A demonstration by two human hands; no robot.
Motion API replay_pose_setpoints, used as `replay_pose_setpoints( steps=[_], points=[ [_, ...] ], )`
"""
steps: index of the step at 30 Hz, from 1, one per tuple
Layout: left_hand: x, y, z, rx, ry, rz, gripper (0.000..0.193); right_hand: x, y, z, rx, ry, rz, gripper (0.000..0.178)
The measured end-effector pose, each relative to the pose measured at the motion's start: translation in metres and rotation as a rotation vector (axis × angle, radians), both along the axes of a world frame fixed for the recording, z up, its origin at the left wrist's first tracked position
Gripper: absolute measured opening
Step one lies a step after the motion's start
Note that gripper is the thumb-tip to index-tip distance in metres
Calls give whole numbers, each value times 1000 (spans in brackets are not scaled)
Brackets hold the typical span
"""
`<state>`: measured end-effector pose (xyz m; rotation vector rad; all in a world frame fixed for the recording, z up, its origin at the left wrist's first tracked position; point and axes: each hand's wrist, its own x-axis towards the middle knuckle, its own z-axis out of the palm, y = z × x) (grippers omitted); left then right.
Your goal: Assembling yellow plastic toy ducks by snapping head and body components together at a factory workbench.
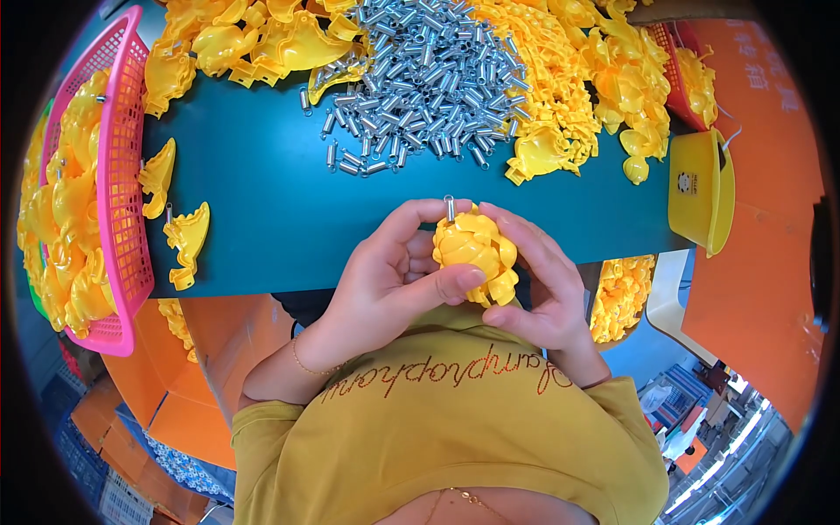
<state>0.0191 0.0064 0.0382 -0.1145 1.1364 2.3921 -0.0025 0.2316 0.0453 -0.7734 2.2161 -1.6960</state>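
A bright yellow plastic part (477, 254) with a silver metal spring (450, 208) is seen against a dark teal tabletop (271, 210). The heaped springs (429, 79) are shiny silver-grey; the loose plastic shells (604, 70) are yellow. A pink mesh basket (118, 175) is filled with yellow pieces. A mustard-yellow shirt (437, 429) is decorated with red-brown beaded script.

Two hands, the left hand (385, 280) and the right hand (538, 280), share one yellow plastic piece (477, 254) with one metal spring (450, 208) sticking up from it. Two loose yellow shells (175, 210) lie on the one teal table (280, 201) at the left. One pink basket (122, 175) stands far left, one yellow bin (700, 188) at the right. The pile of springs (429, 79) and the heaps of yellow shells (569, 79) are too many to count.
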Motion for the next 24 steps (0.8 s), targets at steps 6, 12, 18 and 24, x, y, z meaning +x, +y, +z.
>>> replay_pose_setpoints(
  steps=[6, 12, 18, 24],
  points=[
    [0, 0, -1, -16, 3, -5, 57, -3, 0, 7, 128, 132, 86, 96],
    [4, 7, -2, -36, 54, 51, 57, 6, -13, 9, 280, 419, -135, 82],
    [3, 8, -1, -53, 71, 80, 55, 8, -21, 2, 168, 511, -211, 72],
    [5, 10, -5, -74, 112, 106, 53, 8, -20, 4, 221, 534, -210, 73]
  ],
)
